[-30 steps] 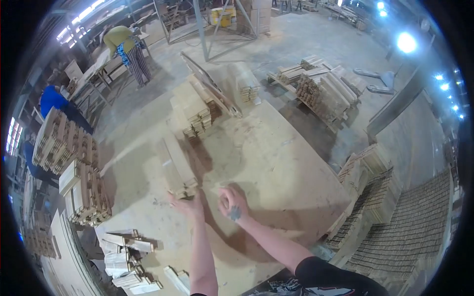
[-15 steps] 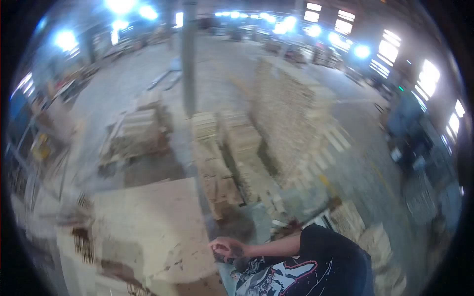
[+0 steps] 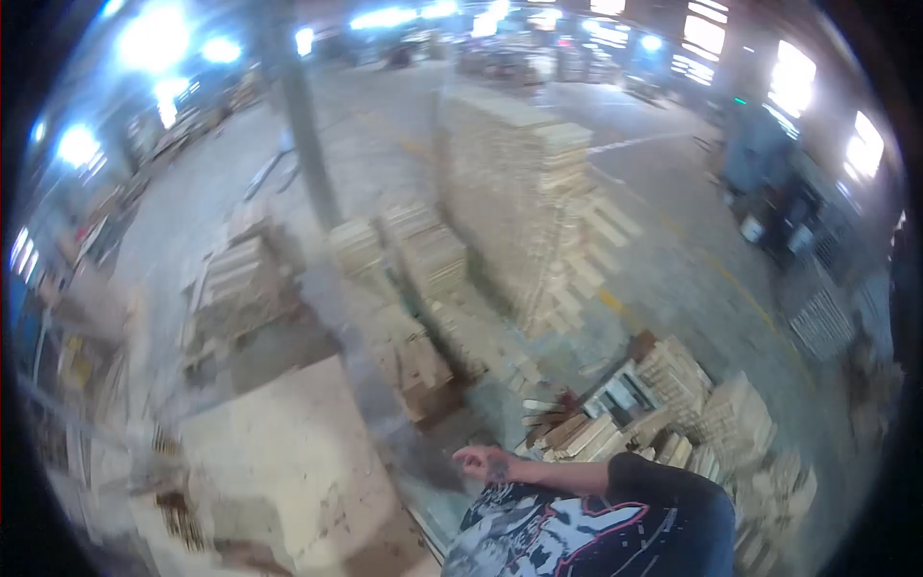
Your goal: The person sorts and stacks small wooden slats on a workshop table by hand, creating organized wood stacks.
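Note:
My right hand [image 3: 478,464], tattooed on its back, hangs in front of my black printed shirt [image 3: 577,534] with the fingers loosely apart and nothing in it. It is just right of the pale plywood worktable [image 3: 279,452] and left of a heap of short wooden blocks [image 3: 586,433]. It touches neither. My left hand is out of view. The picture is blurred by head motion.
A tall stack of wooden pieces [image 3: 510,202] rises ahead, with lower stacks [image 3: 423,255] in front of it. A steel column [image 3: 303,135] stands at the left. More block piles [image 3: 731,413] lie on the right, a board pallet [image 3: 245,279] on the left.
My view has swung right, away from the worktable's board stacks. Both hands had reached over the table; now the right hand is drawn back to my chest and the left is gone from view.

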Tool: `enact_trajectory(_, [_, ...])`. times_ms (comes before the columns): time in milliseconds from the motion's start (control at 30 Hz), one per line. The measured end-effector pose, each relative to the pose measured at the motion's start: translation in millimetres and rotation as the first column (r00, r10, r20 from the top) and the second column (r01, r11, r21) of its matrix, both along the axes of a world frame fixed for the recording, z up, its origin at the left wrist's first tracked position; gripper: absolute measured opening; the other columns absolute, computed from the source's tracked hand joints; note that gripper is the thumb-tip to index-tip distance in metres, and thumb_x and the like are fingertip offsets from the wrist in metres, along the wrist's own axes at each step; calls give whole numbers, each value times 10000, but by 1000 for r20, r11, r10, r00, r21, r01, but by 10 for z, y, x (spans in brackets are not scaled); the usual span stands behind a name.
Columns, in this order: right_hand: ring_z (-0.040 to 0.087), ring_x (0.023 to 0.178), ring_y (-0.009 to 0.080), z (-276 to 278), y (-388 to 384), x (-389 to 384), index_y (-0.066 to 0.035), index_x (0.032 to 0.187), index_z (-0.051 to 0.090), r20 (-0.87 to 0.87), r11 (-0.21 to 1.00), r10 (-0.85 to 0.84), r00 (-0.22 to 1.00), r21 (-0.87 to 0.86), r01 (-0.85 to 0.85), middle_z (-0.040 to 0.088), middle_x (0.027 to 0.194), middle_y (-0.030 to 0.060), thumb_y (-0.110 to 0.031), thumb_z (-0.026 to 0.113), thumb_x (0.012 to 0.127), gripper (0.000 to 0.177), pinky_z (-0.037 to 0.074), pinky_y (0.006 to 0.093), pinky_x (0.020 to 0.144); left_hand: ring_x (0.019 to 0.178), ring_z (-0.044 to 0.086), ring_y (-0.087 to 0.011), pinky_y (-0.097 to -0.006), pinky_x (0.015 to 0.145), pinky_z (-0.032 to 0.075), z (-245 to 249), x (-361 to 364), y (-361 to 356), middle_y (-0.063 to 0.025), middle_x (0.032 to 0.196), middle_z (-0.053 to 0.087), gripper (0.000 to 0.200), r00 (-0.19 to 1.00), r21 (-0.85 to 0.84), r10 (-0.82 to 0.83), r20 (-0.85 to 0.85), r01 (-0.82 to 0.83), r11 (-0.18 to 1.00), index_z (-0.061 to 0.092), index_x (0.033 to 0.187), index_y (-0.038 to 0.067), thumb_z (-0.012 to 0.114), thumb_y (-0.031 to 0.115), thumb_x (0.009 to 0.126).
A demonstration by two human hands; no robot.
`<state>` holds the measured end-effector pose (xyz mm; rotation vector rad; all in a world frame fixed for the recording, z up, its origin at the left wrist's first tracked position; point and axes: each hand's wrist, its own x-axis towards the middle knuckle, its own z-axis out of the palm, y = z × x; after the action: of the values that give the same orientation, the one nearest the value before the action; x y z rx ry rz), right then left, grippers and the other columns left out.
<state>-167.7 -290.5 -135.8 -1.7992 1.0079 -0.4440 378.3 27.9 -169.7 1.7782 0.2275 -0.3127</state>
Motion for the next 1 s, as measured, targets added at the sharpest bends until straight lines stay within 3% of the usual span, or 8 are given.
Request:
enact_trajectory(133, [685, 939, 199, -71, -129, -118, -92, 1377, 584, 9, 999, 26, 1000, 17, -27, 704, 1058, 95, -182, 663, 959, 435, 562, 343, 847, 1345, 540, -300, -444, 1123, 444, -304, 144, 1488, -178, 1511, 519, 678, 991, -217, 126, 44, -114, 970, 386, 1566, 94, 595, 407, 1001])
enact_trajectory(167, [691, 933, 197, 17, -158, -138, -89, 1370, 589, -37, 999, 9, 999, 49, -8, 708, 1056, 101, -173, 665, 958, 428, 568, 343, 840, 1384, 511, -279, -468, 1122, 433, -142, 9, 1491, -152, 1526, 516, 577, 988, -211, 128, 90, -107, 972, 448, 1543, 166, 453, 466, 1049])
enact_trajectory(233, [696, 923, 190, 108, -241, -119, -85, 1362, 596, -24, 999, 9, 1000, 51, -8, 715, 1037, 109, -174, 669, 959, 418, 574, 338, 829, 1414, 476, -274, -486, 1091, 451, 83, -53, 1465, -114, 1556, 483, 607, 967, -181, -131, 218, 172, 968, 401, 1568, 201, 335, 546, 1073])
enact_trajectory(300, [696, 904, 176, 222, -305, -68, -80, 1367, 590, -32, 995, 37, 999, 91, -34, 716, 1015, 109, -170, 671, 966, 419, 576, 334, 806, 1363, 504, -248, -477, 1044, 489, 410, -15, 1213, -78, 1549, 478, 597, 980, -276, -183, 82, 199, 940, 382, 1577, 208, 437, 517, 1069])
enact_trajectory(433, [690, 876, 164, -53, -413, -90, -68, 1373, 576, -6, 986, 131, 991, 102, -130, 704, 1023, 98, -133, 643, 976, 408, 575, 317, 780, 1057, 626, -206, -481, 847, 533, 725, 23, 738, -34, 1275, 613, 541, 986, -58, -53, -161, 44, 997, 525, 1454, 178, 580, 468, 1001])
enact_trajectory(600, [682, 847, 157, -17, -377, -226, -57, 1384, 558, -42, 971, 155, 987, 191, -144, 680, 1057, 99, -97, 607, 983, 406, 567, 293, 747, 903, 657, -208, -501, 802, 544, 1054, -209, 397, -64, 1036, 619, 667, 991, -19, 43, -129, -45, 999, 575, 1328, 78, 705, 558, 883])
enact_trajectory(733, [685, 859, 150, -62, -378, -320, -59, 1403, 543, -73, 969, 188, 979, 174, -173, 670, 1087, 102, -104, 599, 996, 413, 568, 282, 732, 839, 662, -209, -465, 790, 552, 924, -167, 392, -46, 885, 625, 532, 981, 52, 179, -75, -176, 983, 622, 972, 80, 729, 587, 854])
enact_trajectory(1000, [671, 840, 139, 3, -385, -149, -25, 1374, 571, -49, 952, 230, 972, 219, -214, 707, 1015, 102, -126, 647, 973, 421, 558, 291, 746, 853, 603, -228, -424, 815, 510, 782, -913, 682, -54, 967, 639, 585, 977, -148, -15, -212, -16, 989, 656, 1140, 104, 668, 627, 879])
